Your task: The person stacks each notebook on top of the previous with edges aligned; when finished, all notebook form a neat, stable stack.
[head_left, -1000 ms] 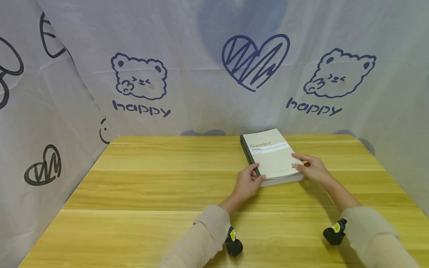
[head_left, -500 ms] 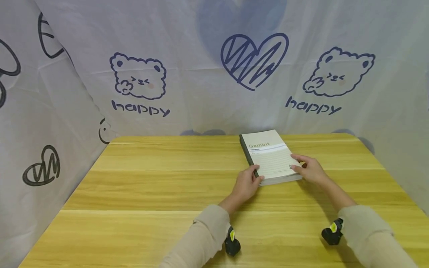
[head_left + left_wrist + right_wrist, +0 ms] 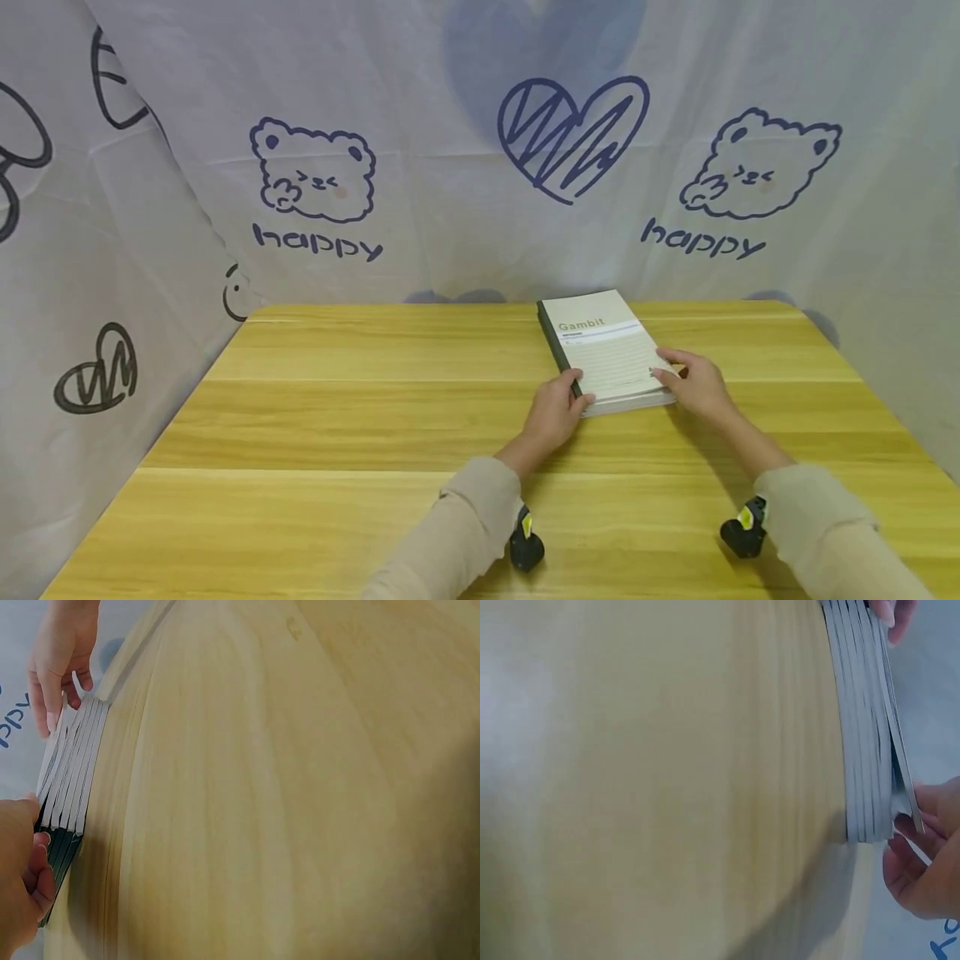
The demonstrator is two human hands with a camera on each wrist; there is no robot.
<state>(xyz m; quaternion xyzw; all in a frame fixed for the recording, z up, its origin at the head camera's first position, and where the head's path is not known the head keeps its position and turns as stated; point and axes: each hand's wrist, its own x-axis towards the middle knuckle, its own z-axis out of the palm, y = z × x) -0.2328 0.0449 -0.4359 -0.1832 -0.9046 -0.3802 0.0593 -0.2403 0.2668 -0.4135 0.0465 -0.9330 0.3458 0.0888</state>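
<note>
A white notebook with a dark spine and the word "Gambit" (image 3: 600, 358) lies on top of a stack of several notebooks (image 3: 75, 765) near the table's far edge. My left hand (image 3: 551, 412) grips the stack's near left corner at the spine, thumb at the front edge. On the opposite side my right hand (image 3: 701, 387) pinches the top notebook's near right corner. In the right wrist view that corner of the top notebook (image 3: 906, 772) is raised, leaving a wedge-shaped gap above the notebooks below. The stack's far side is hidden.
The stack rests on a wooden table (image 3: 337, 433) whose back edge meets a pale hanging cloth (image 3: 450, 208) printed with bears and hearts. Another cloth (image 3: 60, 292) hangs along the left. Black wrist cameras (image 3: 527, 542) sit below both rolled sleeves.
The top notebook has shifted slightly and its spine lines up more closely with the stack. My right thumb now covers the small corner print. Both hands keep nearly the same places.
</note>
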